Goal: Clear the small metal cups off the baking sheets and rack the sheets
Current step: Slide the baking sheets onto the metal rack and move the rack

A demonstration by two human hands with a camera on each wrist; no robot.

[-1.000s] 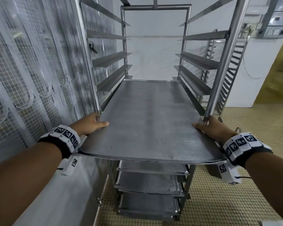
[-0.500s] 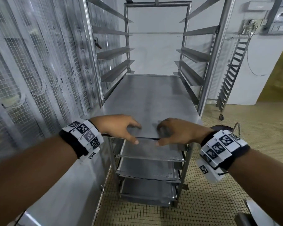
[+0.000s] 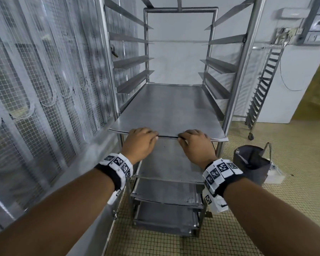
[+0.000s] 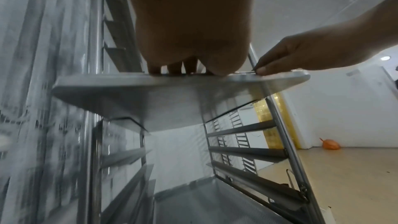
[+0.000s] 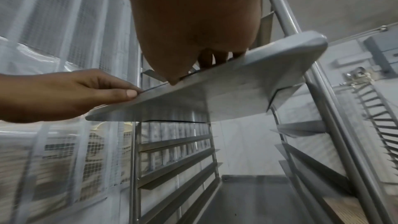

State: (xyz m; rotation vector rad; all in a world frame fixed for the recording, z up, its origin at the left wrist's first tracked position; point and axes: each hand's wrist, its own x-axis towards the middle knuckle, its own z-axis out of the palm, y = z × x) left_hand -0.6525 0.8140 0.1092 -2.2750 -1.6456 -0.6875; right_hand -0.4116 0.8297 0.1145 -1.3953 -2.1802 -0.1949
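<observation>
A bare grey baking sheet (image 3: pixel 170 108) lies on a pair of rails in the steel rack (image 3: pixel 237 76), its near edge sticking out a little past the front posts. My left hand (image 3: pixel 149 136) and my right hand (image 3: pixel 185 137) sit side by side at the middle of that near edge, fingers curled on top and thumbs against the rim. The left wrist view shows the sheet's underside (image 4: pixel 161 94) and the right hand (image 4: pixel 301 54) pinching the edge. From the right wrist, the left hand (image 5: pixel 75 91) grips the sheet (image 5: pixel 237 88) likewise. No metal cups are in view.
Three more sheets (image 3: pixel 166 191) fill lower rails of the rack. Empty rails run above. A mesh wall behind plastic strips (image 3: pixel 44 89) stands close on the left. A dark bag (image 3: pixel 251 161) sits on the tiled floor to the right, with a second rack (image 3: pixel 262 85) beyond it.
The sheet has slid deep into the rack. Both hands left its side edges and came together at the middle of its near edge.
</observation>
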